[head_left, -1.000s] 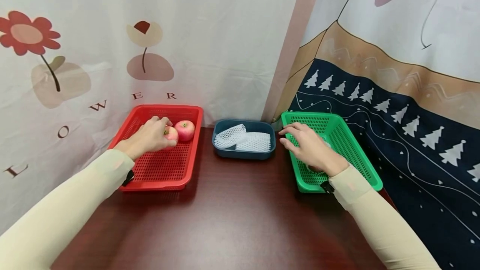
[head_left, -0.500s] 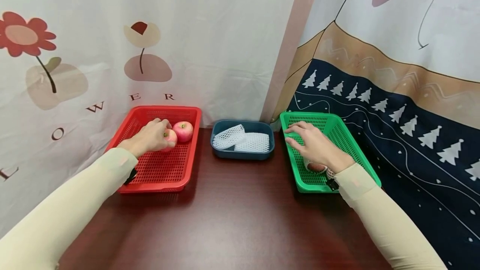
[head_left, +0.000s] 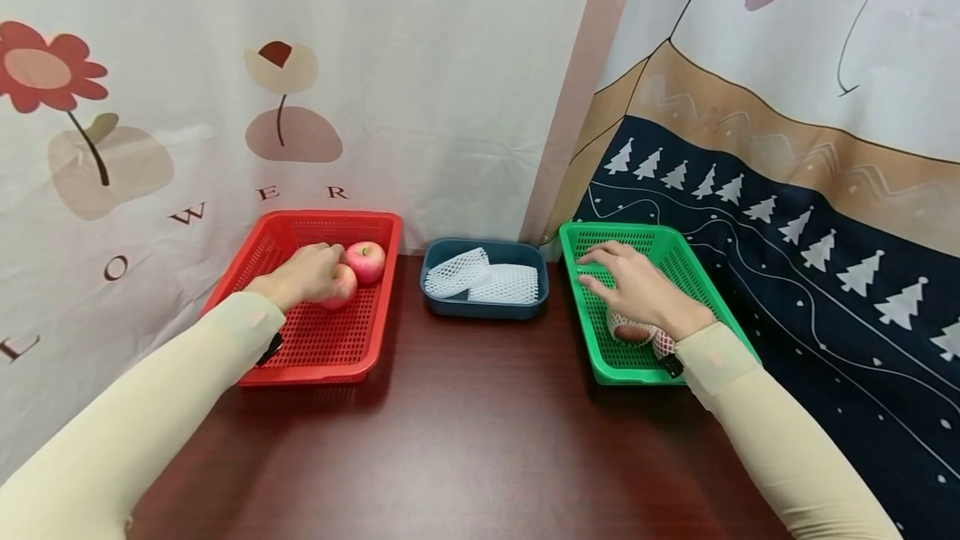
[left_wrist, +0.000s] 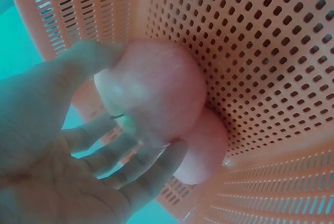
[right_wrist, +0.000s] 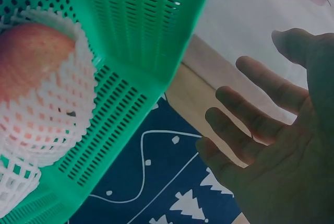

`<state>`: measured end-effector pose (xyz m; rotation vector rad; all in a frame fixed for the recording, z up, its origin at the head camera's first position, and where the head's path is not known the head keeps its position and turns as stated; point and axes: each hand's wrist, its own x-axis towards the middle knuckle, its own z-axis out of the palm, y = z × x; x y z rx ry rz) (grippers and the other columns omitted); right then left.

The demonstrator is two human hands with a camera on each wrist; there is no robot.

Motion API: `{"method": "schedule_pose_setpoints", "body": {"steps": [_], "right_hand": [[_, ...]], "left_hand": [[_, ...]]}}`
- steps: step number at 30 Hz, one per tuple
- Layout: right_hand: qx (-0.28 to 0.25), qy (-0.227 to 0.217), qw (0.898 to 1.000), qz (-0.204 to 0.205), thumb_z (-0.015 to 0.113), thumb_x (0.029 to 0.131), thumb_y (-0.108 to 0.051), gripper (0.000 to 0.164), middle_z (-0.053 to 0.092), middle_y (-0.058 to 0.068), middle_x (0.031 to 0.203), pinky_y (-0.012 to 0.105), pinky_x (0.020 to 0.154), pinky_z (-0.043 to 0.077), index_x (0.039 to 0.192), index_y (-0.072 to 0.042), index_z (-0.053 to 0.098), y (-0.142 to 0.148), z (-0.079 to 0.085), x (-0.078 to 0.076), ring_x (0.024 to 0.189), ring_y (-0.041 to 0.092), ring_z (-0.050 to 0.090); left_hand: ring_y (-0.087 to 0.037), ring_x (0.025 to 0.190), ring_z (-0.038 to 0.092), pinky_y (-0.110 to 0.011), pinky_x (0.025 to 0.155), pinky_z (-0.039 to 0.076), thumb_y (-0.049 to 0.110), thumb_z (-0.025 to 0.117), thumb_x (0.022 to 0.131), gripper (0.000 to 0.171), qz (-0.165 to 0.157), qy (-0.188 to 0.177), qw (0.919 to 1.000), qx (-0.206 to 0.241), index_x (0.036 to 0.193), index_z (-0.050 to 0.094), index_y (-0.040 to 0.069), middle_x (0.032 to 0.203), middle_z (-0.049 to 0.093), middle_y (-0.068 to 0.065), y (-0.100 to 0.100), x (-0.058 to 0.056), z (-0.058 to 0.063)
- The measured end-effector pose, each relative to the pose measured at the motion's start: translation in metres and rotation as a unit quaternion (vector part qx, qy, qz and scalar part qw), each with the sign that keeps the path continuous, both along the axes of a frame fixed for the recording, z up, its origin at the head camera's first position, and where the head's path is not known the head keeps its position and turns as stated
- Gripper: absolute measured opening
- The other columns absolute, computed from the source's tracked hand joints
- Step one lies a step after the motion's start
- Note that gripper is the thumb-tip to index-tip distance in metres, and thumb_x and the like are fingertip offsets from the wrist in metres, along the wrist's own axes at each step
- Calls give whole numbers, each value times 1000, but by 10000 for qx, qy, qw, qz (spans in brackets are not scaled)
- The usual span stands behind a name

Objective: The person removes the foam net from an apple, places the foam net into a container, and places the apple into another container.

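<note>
My left hand (head_left: 306,275) reaches into the red basket (head_left: 322,348) and holds a pink-red apple (head_left: 342,288). In the left wrist view the thumb lies against one side of this apple (left_wrist: 156,88) and the fingers curl round the stem side. A second apple (head_left: 366,262) lies right beside it. My right hand (head_left: 641,288) hovers over the green basket (head_left: 611,375) with its fingers spread and nothing in them. Below that hand is an apple in a white foam net (head_left: 622,325); another netted fruit (head_left: 663,344) is partly hidden by the wrist.
Between the baskets stands a dark blue tray (head_left: 483,312) with white foam net sleeves (head_left: 506,283) in it. All three containers stand on a dark red-brown table (head_left: 480,440). Printed curtains (head_left: 450,90) hang close behind and to the right.
My right hand has drawn back a little to the right, uncovering more of the netted apple. My left hand has shifted slightly on the apple, its fingers now further round it.
</note>
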<state>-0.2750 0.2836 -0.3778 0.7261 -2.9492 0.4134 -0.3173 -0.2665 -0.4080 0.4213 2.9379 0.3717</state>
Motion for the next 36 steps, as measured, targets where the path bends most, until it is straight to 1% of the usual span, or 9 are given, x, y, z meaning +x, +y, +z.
{"method": "schedule_pose_setpoints", "body": {"steps": [4, 8, 13, 16, 19, 22, 26, 30, 36], "right_hand": [[5, 15, 10000, -17, 69, 118, -32, 42, 66, 23, 163, 74, 134, 43, 151, -7, 75, 3, 0, -1, 158, 50, 57], [38, 33, 10000, -61, 71, 118, -31, 41, 66, 24, 163, 73, 134, 43, 150, -6, 75, 7, 1, -3, 158, 50, 57], [86, -31, 9998, -151, 70, 118, -32, 43, 62, 26, 167, 74, 135, 41, 152, -6, 74, 10, 1, -5, 160, 52, 54], [86, -60, 9998, -179, 69, 119, -33, 45, 60, 26, 169, 75, 136, 40, 154, -6, 72, 13, 1, -6, 161, 52, 53], [87, -42, 9998, -170, 69, 119, -34, 47, 58, 26, 170, 75, 136, 39, 156, -6, 71, 15, 1, -7, 162, 53, 52], [90, -15, 9998, -162, 69, 119, -34, 48, 57, 26, 172, 76, 135, 39, 157, -6, 69, 18, 0, -8, 163, 54, 50], [115, -24, 9997, -201, 70, 118, -33, 50, 55, 27, 173, 78, 134, 39, 160, -7, 67, 21, 0, -9, 162, 56, 50], [129, -78, 9996, -232, 72, 117, -34, 54, 53, 29, 174, 79, 134, 38, 163, -6, 64, 25, -2, -11, 162, 58, 49], [198, -272, 9990, -287, 73, 116, -37, 65, 45, 33, 178, 82, 133, 37, 171, -7, 54, 30, -1, -13, 164, 60, 43]], "left_hand": [[-43, 119, 62, -57, 102, 58, 10, 82, 100, 60, -130, -16, 9998, -148, 150, 60, -15, 129, 70, -30, 1, 0, 0], [-42, 116, 62, -55, 99, 57, 11, 84, 99, 58, -215, -70, 9994, -252, 147, 63, -14, 120, 71, -26, 1, 0, 0], [-41, 115, 63, -55, 94, 57, 15, 86, 100, 60, -74, -313, 9988, -367, 150, 62, -10, 121, 71, -24, 1, 3, 3], [-42, 118, 63, -58, 96, 59, 19, 86, 101, 59, 52, -367, 9984, -434, 150, 64, -7, 128, 69, -25, 2, 5, 6], [-46, 128, 62, -67, 106, 61, 23, 86, 102, 67, 103, -311, 9982, -498, 155, 61, -8, 144, 66, -32, 2, 7, 9], [-53, 140, 60, -75, 114, 57, 26, 84, 104, 76, 104, -213, 9982, -555, 163, 54, -10, 157, 59, -38, 2, 9, 11], [-56, 142, 59, -79, 115, 55, 28, 79, 106, 75, 122, -98, 9990, -423, 165, 52, -10, 159, 57, -38, 5, 15, 17], [-56, 143, 59, -78, 116, 55, 26, 73, 106, 72, 86, 47, 9999, -140, 166, 52, -8, 160, 57, -36, 10, 23, 23], [-57, 152, 54, -79, 118, 55, 37, 81, 105, 86, 25, 91, 9995, 301, 172, 47, -4, 168, 53, -34, 20, 38, 29]]}}
